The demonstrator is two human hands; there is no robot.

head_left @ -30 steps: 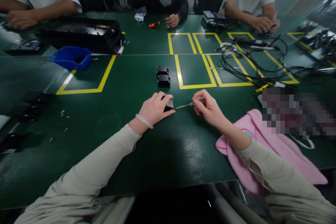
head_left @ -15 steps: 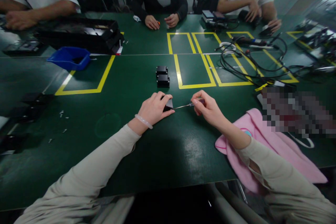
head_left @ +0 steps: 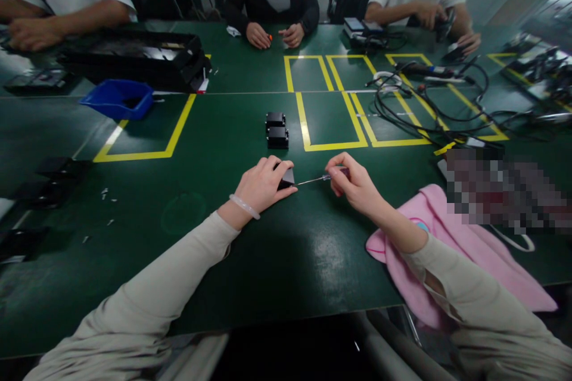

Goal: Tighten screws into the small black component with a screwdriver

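My left hand (head_left: 264,183) is closed around a small black box (head_left: 287,177) on the green tabletop, hiding most of it. From the right, my right hand (head_left: 353,183) grips a screwdriver (head_left: 328,177) by its handle. The thin metal shaft points left, and its tip meets the lower right edge of the box near my left thumb; the exact contact is too small to make out. Beyond my hands, two similar black boxes (head_left: 277,136) sit one behind the other, with small shiny bits on their sides.
Left lie a blue scoop-shaped tray (head_left: 120,98), loose screws (head_left: 105,193) and dark parts (head_left: 49,190). A long black case (head_left: 134,59) stands behind. Right are a pink cloth (head_left: 440,220) and tangled black cables (head_left: 393,110). Yellow tape (head_left: 335,146) marks rectangles. Three people sit opposite.
My hands, the box and the screwdriver look the same. Across the table at the right, a co-worker's hand has lifted a dark object slightly and shifted it right.
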